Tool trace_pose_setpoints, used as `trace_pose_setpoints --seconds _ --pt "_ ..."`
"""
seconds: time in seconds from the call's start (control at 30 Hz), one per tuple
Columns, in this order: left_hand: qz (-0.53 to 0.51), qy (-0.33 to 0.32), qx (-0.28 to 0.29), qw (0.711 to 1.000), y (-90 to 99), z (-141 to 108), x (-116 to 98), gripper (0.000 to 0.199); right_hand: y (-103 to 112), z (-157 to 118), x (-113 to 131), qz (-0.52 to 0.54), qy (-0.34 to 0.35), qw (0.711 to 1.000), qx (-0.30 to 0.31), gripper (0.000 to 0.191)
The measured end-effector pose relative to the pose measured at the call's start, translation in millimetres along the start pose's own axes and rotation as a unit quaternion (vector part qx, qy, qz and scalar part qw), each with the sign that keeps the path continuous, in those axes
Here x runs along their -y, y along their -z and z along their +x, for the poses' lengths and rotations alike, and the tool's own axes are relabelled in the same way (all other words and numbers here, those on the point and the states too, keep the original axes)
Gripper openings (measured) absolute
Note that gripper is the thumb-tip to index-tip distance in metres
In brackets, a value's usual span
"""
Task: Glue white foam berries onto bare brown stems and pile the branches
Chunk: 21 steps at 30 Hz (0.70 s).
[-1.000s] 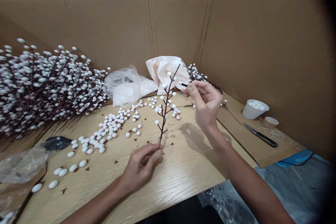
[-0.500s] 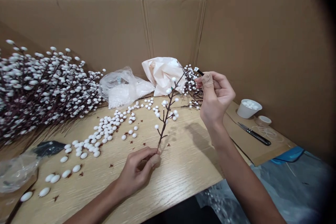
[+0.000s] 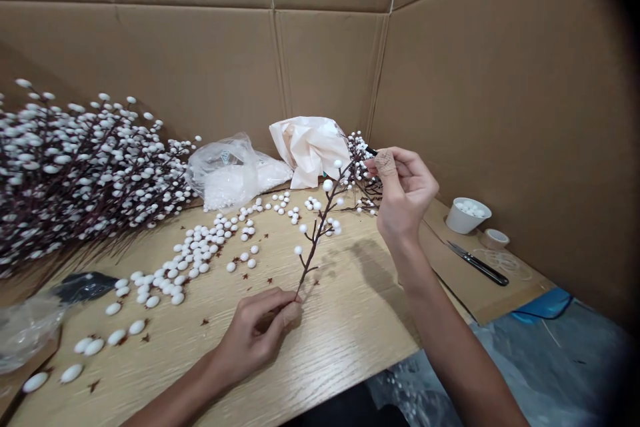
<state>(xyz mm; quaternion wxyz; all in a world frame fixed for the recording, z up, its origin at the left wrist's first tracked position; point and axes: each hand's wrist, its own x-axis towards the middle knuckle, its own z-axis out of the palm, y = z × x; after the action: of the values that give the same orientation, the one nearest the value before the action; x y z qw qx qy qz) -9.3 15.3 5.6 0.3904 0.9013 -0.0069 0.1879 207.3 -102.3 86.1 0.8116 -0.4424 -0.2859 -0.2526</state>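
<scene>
A round white cup [image 3: 464, 222] held white balls [image 3: 471, 206]. My left hand [image 3: 261, 323] gripped a brown, white-berried branch [image 3: 317, 237] low down, my right hand [image 3: 406, 188] a black rod [image 3: 371, 151].

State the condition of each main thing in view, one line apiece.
Twig: tilted, partly dressed with white balls, some tips bare.
Left hand: pinching the twig's lower end.
Right hand: pinching a dark stick.
Loose white balls: scattered.
White cup: upright, open, holding white balls.
Tape roll: lying flat.
Black-handled blade: lying flat.
Clear bag: crumpled, white contents.
Pale paper: crumpled.
Stem bundle: heaped.
</scene>
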Motion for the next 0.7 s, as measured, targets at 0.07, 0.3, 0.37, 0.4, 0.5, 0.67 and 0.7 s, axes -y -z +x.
trace_pose_setpoints --seconds 0.07,0.3,0.37,0.4,0.5,0.67,0.7 --pt "0.000 -0.002 -0.003 1.000 0.0 0.3 -0.3 0.016 0.0 -0.1 -0.2 -0.009 0.003 1.000 0.000 0.007" --pt "0.007 -0.013 -0.005 1.000 0.1 -0.4 -1.8 0.017 -0.2 0.1 0.0 0.013 0.006 1.000 -0.003 0.006" --pt "0.006 -0.016 -0.004 1.000 0.2 -0.8 -1.4 0.016 -0.3 0.0 0.3 0.009 0.004 1.000 -0.001 0.006" --pt "0.007 -0.016 -0.004 1.000 0.2 -1.0 -1.0 0.016 -0.4 -0.1 0.4 0.004 0.004 1.000 0.000 0.006" --pt "0.007 -0.012 -0.006 1.000 0.0 -1.4 1.3 0.016 -0.5 -0.2 0.5 -0.006 0.004 1.000 0.000 0.006" --pt "0.008 -0.015 -0.007 1.000 -0.3 -0.8 2.4 0.015 -0.7 1.3 0.2 0.017 -0.007 1.000 -0.015 0.006" --pt "0.007 -0.015 -0.008 1.000 -0.3 -0.8 2.1 0.015 -0.6 1.6 0.2 0.023 -0.010 1.000 -0.018 0.006"
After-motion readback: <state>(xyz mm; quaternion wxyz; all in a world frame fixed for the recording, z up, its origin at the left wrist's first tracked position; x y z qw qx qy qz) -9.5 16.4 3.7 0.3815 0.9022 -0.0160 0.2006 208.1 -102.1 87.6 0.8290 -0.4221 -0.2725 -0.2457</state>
